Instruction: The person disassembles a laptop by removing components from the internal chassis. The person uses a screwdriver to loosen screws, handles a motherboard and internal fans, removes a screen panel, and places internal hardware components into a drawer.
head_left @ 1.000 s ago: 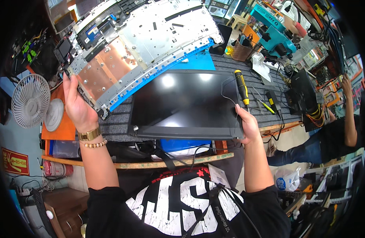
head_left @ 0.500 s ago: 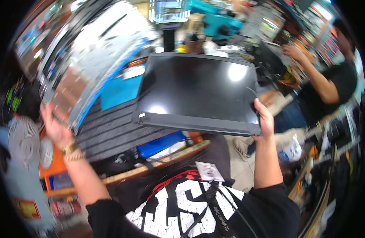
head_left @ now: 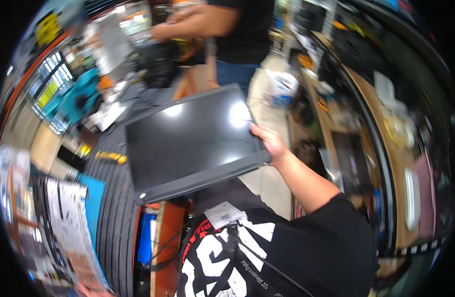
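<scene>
My right hand (head_left: 272, 146) grips the right edge of a black laptop screen panel (head_left: 183, 148), held across the middle of the view, a thin cable beside the thumb. My left hand (head_left: 91, 292), mostly cut off and blurred at the lower left, is on the bottom end of a silver laptop chassis (head_left: 66, 213) with copper-coloured plating and a blue strip. Under these lie a grey ribbed mat (head_left: 113, 232) and a blue sheet (head_left: 94, 198). A yellow screwdriver (head_left: 108, 157) lies left of the panel.
A co-worker's arm (head_left: 193, 22) and dark-clothed body stand beyond the panel. A teal microscope (head_left: 74, 99) and clutter crowd the bench at upper left. On the right are a cluttered shelf (head_left: 356, 99), a floor strip (head_left: 274, 183) and a white plastic bag (head_left: 282, 89).
My view has swung right. The panel is raised and tilted in my right hand, away from the bench middle. The chassis and left hand have slipped toward the lower-left edge of view.
</scene>
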`<state>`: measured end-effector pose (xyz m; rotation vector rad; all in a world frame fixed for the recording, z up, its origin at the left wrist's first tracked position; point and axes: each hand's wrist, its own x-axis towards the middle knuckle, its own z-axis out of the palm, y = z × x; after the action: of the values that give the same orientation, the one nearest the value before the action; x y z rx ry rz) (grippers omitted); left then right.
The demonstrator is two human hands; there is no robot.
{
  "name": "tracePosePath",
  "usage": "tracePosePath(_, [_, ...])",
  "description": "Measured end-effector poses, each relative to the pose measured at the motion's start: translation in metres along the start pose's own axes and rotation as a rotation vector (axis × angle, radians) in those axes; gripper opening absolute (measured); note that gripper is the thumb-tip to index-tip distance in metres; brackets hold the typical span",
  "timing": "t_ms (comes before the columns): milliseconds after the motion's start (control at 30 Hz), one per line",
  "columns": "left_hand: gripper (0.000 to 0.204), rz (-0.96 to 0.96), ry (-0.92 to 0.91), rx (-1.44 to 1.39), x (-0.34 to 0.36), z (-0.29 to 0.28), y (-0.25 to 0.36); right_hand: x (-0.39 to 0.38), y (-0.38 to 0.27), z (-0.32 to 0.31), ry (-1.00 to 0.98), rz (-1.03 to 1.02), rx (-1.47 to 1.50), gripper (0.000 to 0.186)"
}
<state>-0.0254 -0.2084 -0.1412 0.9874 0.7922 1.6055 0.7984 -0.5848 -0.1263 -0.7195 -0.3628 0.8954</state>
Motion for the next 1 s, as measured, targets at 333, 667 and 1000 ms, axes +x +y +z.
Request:
tracePosePath(333, [0.075,0.04,0.045,0.357,-0.087,0.155,-0.047,-0.147,-0.036,-0.112,0.362,-0.331,0.025,0.036])
tracePosePath(667, [0.09,0.04,0.015,0.39,-0.085,0.155,-0.056,-0.251,-0.078,-0.208,0.859,-0.744,-0.042,0.042])
tracePosePath(1000, [0.106,0.047,0.0,0.338,-0.056,0.091,-0.063,-0.365,-0.109,-0.273,1.19,-1.016,0.095,0.048])
